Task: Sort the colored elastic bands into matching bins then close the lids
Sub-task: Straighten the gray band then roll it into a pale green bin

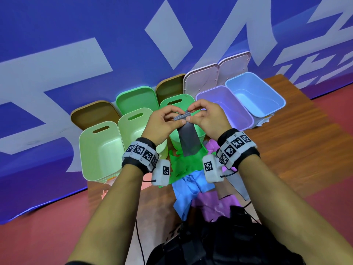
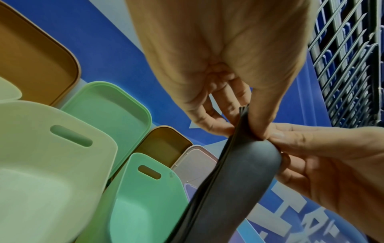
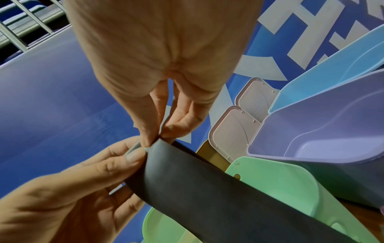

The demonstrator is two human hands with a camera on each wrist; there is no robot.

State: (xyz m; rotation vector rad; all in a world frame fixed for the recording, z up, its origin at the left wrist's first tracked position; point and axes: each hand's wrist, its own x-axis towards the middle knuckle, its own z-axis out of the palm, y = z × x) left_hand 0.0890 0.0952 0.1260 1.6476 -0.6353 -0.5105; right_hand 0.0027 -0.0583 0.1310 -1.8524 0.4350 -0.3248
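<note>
A wide dark grey elastic band (image 1: pixel 188 139) hangs from both hands above the green bin (image 1: pixel 183 104). My left hand (image 1: pixel 168 119) pinches its top edge between thumb and fingers, and my right hand (image 1: pixel 198 113) pinches the same edge beside it. The left wrist view shows the grey band (image 2: pixel 232 189) gathered under the thumb of my left hand (image 2: pixel 243 121). In the right wrist view my right hand (image 3: pixel 158 138) nips the corner of the grey band (image 3: pixel 207 194). Green bands (image 1: pixel 183 165), blue bands (image 1: pixel 189 190) and purple bands (image 1: pixel 214 205) lie heaped on the table below my wrists.
Two pale green bins (image 1: pixel 99 150) (image 1: pixel 133 127), a purple bin (image 1: pixel 225 106) and a light blue bin (image 1: pixel 254 92) stand open in a row. Brown, green and pinkish lids (image 1: pixel 202 77) lean against the blue banner behind. The wooden table (image 1: pixel 298 134) extends to the right.
</note>
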